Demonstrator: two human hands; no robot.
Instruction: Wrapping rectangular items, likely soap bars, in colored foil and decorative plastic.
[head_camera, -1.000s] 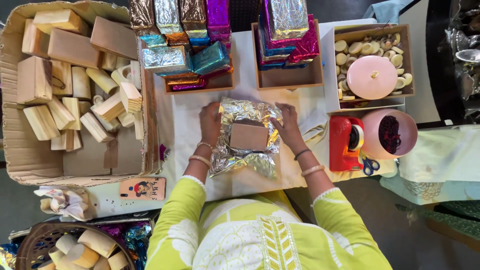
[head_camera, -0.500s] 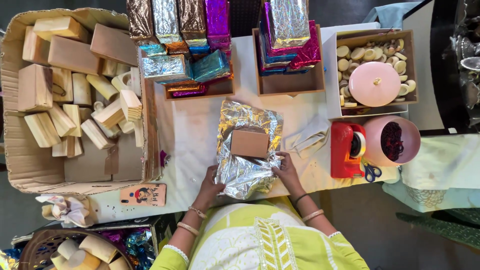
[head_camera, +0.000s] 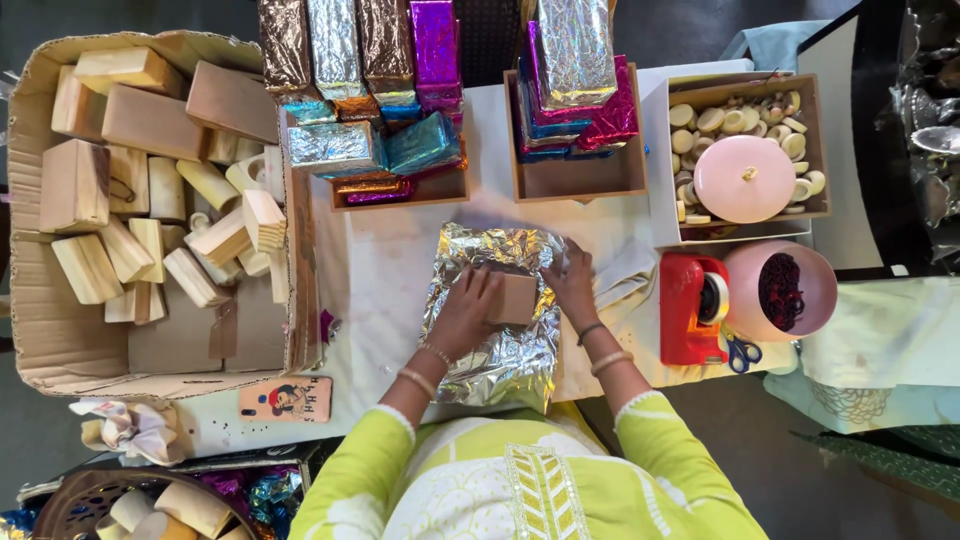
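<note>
Nearest the camera are the person's lime-green sleeves, and just beyond them a sheet of crinkled silver foil lies spread on the white bench. A small wooden block sits near the middle of the foil. The left hand rests flat against the block's left side, fingers together and pressing on it. The right hand lies on the foil at the block's right edge, fingers spread loosely over the sheet; whether it pinches the foil cannot be told.

To the left, near the bench edge, lies a phone in a picture case. To the right stand a red tape dispenser, blue-handled scissors and a pink bowl of dark bits.

Farther left, a big cardboard box holds many bare wooden blocks. At the far side, two wooden trays carry stacks of foil-wrapped blocks in silver, purple, blue and pink. Far right, another tray holds pale round discs and a pink lid.
</note>
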